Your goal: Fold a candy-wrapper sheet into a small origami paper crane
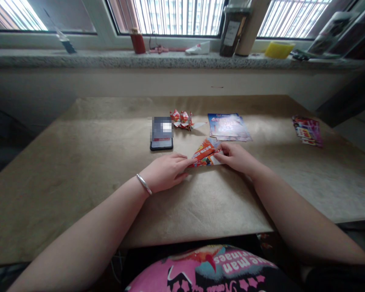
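A folded sheet of printed paper (204,153), orange and red with white lettering, lies on the table between my hands. My left hand (167,170) rests flat with its fingers stretched out, the fingertips pressing the paper's left corner. At the other end, my right hand (235,157) pinches the paper's right edge between thumb and fingers. Just beyond my left hand lies a dark phone (161,136), its screen partly blurred. Small folded paper figures (182,119) in red and white stand beside the phone. A stack of blue printed sheets (228,125) lies behind my right hand.
The brown table (79,174) reaches to the wall under the window. Purple and red printed papers (308,131) lie at its far right. On the stone sill (103,59) stand a red bottle (137,41), a dark lidded container (232,34) and a yellow roll (279,50).
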A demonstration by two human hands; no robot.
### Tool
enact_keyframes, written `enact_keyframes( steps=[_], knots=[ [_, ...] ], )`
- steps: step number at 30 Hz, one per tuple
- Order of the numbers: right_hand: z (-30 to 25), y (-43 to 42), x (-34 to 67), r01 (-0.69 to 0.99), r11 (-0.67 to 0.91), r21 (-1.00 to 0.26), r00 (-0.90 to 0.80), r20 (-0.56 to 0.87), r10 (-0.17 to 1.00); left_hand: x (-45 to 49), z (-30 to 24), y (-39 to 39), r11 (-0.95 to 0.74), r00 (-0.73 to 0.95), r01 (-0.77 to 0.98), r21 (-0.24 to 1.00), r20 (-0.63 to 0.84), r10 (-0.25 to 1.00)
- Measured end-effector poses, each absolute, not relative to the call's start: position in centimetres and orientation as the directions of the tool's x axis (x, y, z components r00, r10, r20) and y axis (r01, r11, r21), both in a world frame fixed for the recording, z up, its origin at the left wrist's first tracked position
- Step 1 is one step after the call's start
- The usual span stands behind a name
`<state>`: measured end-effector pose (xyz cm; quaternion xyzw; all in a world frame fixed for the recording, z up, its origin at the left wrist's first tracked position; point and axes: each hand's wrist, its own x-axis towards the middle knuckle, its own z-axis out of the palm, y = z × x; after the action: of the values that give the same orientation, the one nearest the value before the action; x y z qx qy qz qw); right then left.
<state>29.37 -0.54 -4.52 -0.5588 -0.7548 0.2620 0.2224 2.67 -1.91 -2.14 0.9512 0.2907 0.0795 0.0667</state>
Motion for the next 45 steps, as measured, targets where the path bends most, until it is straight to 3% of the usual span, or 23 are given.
enact_keyframes(
  steps=[18, 32, 41, 45],
  knots=[
    [-4.1, -0.6, 28.2, 0.895, 0.151, -0.419, -0.151, 0.034, 0.988, 3.1, -3.0, -2.1, -0.857, 0.841, 0.512, 0.057, 0.173, 0.513],
    [-4.5, -0.3, 28.4, 0.863, 0.150, -0.483, -0.153, 0.033, 0.988, 3.2, -2.2, -2.4, -0.838, 0.824, 0.545, 0.030, 0.167, 0.542],
    [-4.9, 0.0, 28.6, 0.718, 0.156, -0.679, -0.152, 0.066, 0.986, 3.3, -2.5, -2.5, -0.834, 0.825, 0.552, 0.000, 0.142, 0.547],
    [-5.0, 0.0, 28.5, 0.753, 0.174, -0.635, -0.164, 0.074, 0.984, 3.3, -2.6, -2.5, -0.834, 0.824, 0.552, 0.001, 0.150, 0.546]
  ],
)
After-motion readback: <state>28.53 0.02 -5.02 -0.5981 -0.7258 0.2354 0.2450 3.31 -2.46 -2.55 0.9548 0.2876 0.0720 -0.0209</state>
